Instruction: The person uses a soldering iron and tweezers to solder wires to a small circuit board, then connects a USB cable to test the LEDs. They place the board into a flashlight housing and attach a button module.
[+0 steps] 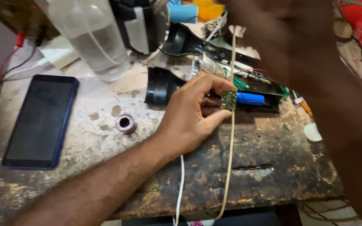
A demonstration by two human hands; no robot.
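- Head view: a small green circuit board (228, 100) — thin, flat, stiff — sits pinched between thumb and forefinger of the left hand (191, 119), held just in front of an opened black plastic casing (214, 86) on the workbench.
- It looks light and fragile; I judge the bare edges the safest place to hold, as the fingers do now.
- A blue cylindrical battery cell (250, 98) lies in the casing, just beside the board.
- A pale, slack cord (231, 150) hangs down past the board.
- The right hand (285, 37) is raised and blurred — whether it grips anything I cannot tell.
- Around: a worn, stained wooden bench (273, 159), a dark blue smartphone (42, 119), a small metallic spool (125, 123), a clear plastic bottle (91, 39).
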